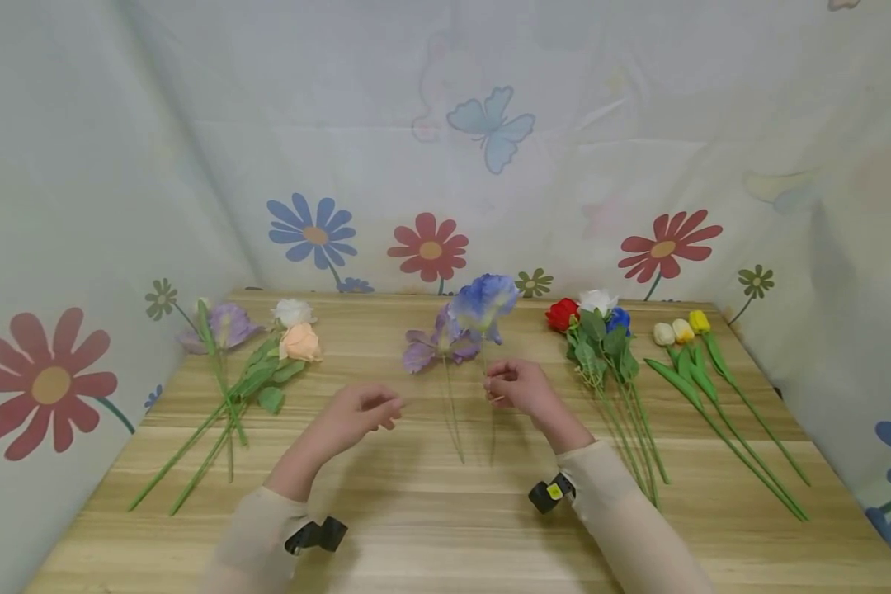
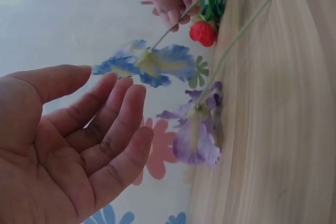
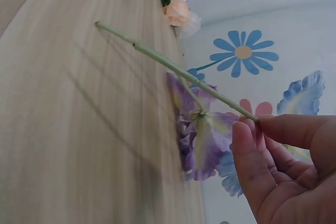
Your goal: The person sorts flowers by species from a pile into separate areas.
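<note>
Right hand (image 1: pixel 523 388) pinches thin green stem of blue artificial iris (image 1: pixel 484 304), lifted above wooden table (image 1: pixel 445 511); left hand (image 1: pixel 356 417) relaxed open, holding nothing; purple artificial iris (image 1: pixel 434 346) lies between.

Your wooden counter (image 1: pixel 445 528) and what is lying on it

You are looking at a purple flower (image 1: pixel 432 346) lying mid-counter, a bunch with white and peach blooms (image 1: pixel 267 371) lying on your left, a red, white and blue bunch (image 1: pixel 601 346) lying right of centre, and three tulips (image 1: pixel 701 363) lying furthest right.
</note>
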`<act>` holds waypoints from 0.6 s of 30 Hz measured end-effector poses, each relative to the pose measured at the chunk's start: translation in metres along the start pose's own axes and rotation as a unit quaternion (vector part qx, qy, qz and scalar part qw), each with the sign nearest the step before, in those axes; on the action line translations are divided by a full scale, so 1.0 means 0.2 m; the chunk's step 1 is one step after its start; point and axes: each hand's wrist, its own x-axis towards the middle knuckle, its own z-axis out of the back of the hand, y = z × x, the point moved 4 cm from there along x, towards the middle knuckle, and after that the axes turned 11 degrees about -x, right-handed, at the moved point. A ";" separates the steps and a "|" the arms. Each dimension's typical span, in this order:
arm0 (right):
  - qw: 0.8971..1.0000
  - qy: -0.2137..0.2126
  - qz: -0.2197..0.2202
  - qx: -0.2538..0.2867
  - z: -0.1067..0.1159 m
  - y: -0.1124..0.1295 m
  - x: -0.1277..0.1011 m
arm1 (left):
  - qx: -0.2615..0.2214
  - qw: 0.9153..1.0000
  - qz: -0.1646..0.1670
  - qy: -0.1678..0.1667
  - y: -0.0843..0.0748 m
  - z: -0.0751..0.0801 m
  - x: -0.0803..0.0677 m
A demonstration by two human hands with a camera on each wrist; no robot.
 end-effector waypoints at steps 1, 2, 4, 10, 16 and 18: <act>1.000 0.003 0.002 -0.002 0.00 -0.01 0.00 | 0.004 1.000 0.003 -0.003 0.01 0.01 -0.01; 1.000 0.005 0.000 -0.006 -0.01 -0.02 0.01 | 0.007 1.000 0.006 -0.003 0.02 0.02 -0.02; 1.000 0.008 -0.003 -0.012 -0.02 -0.04 0.01 | 0.015 1.000 0.011 -0.006 0.03 0.03 -0.03; 0.999 0.020 -0.031 -0.026 -0.05 -0.09 0.03 | 0.040 0.999 0.015 -0.006 0.07 0.08 -0.09; 0.997 0.025 -0.053 -0.053 -0.07 -0.12 0.05 | 0.071 0.996 0.029 -0.037 0.12 0.19 -0.15; 0.996 0.027 -0.056 -0.067 -0.08 -0.12 0.06 | 0.090 0.994 0.033 -0.058 0.13 0.25 -0.16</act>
